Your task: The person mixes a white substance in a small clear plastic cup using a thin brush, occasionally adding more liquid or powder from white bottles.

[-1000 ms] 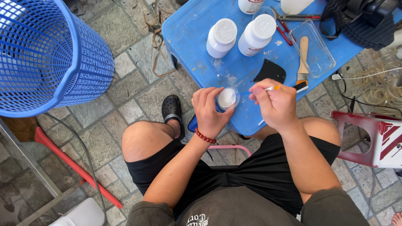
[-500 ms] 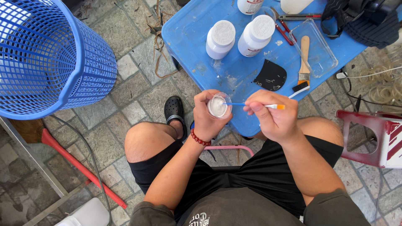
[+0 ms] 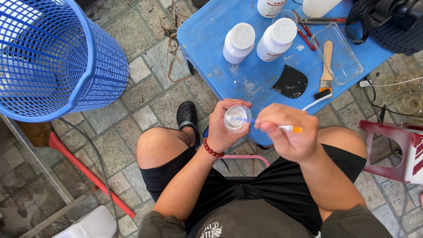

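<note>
Tightly, fingers (image 3: 269, 124) around stick (image 3: 288, 128)

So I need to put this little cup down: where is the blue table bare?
Bare blue table shows left of the white bottles, and below them beside the black patch. The right side is crowded: brush, clear tray, pliers.

Small clear round cup (image 3: 237, 118), mouth up, thin orange-ended stick (image 3: 282, 128) tip inside it
</note>
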